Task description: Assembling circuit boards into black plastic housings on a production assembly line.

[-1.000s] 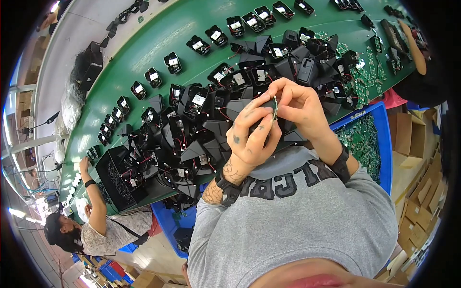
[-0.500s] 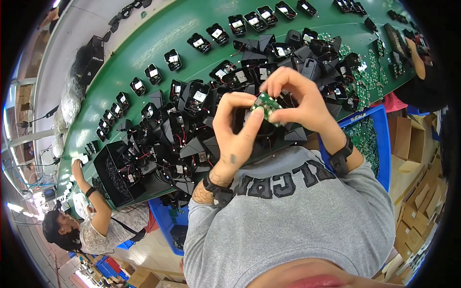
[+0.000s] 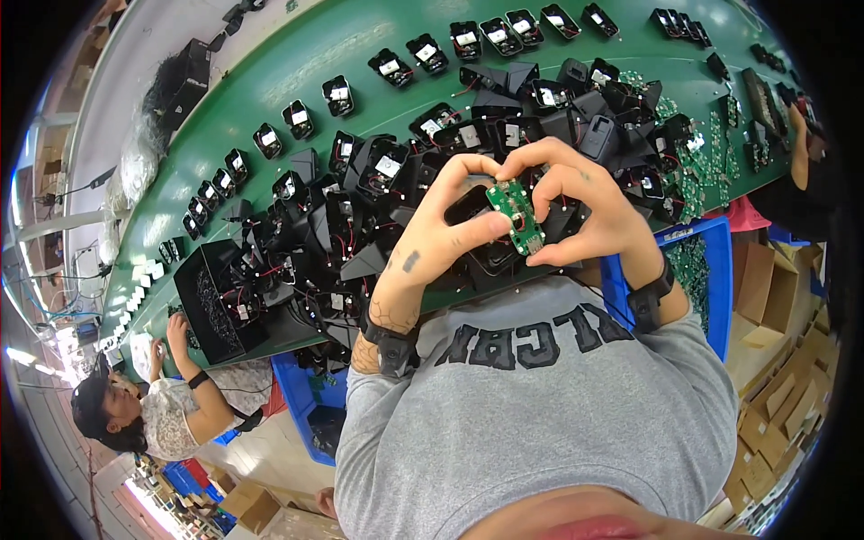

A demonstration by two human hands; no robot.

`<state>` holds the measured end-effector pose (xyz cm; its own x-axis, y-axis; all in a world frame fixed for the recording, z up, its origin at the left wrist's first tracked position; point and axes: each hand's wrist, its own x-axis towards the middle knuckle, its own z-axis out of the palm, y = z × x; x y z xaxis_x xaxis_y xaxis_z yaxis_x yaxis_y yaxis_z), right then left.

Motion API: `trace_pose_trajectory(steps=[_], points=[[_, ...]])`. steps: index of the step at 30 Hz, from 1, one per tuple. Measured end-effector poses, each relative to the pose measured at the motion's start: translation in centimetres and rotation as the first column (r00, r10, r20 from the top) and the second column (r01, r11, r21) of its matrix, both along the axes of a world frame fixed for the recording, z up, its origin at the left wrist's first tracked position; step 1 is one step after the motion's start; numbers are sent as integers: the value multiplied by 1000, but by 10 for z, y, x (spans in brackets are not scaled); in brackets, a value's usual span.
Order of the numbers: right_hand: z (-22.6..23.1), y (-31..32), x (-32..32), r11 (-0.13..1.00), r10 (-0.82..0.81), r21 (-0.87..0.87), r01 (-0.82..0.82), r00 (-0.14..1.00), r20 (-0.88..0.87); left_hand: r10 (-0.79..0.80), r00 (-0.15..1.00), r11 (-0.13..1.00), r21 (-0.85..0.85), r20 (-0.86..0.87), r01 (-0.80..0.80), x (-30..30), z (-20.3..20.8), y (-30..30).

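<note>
A small green circuit board [image 3: 528, 238] is held upright between both hands over the near part of the table. My left hand [image 3: 443, 229] pinches its left side, the thumb lying across its face and the forefinger at the top. My right hand [image 3: 589, 202] grips the right side, with fingertips at the upper edge and thumb near the lower corner. A thin red wire shows against the board's middle. Below the hands lies an open black plastic housing [image 3: 489, 259], partly covered by them. Many similar black housings [image 3: 387, 168] with white parts and red wires are heaped around.
Open housings [image 3: 337, 94] stand in a row along the green table [image 3: 270, 76]. Loose green boards [image 3: 711, 171] lie to the right. Blue bins [image 3: 720, 297] flank me below the table edge. A black box of small dark parts [image 3: 214, 301] sits left, beside a seated co-worker [image 3: 166, 418].
The board has turned more upright and shifted slightly right and down. Both hands have closed in around it. The co-worker at left has drawn their hand nearer.
</note>
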<state>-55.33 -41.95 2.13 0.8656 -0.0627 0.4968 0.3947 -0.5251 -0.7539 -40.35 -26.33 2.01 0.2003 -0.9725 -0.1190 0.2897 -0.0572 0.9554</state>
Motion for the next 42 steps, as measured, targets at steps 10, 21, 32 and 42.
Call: trace_pose_trajectory(steps=[10,21,32,42], points=[[-31,18,-6,870,-86,488,71,996,8,72,892,997,25,-445,-68,-3,-32,6],[-26,19,-2,964,-191,204,170,978,88,162,980,987,-8,114,-162,-21,-7,5],[-11,16,-3,931,-260,-215,296,949,178,223,973,975,4,55,-224,-27,-25,2],[3,16,-4,940,-240,-236,245,969,52,202,913,973,-36,-355,-229,-27,-16,6]])
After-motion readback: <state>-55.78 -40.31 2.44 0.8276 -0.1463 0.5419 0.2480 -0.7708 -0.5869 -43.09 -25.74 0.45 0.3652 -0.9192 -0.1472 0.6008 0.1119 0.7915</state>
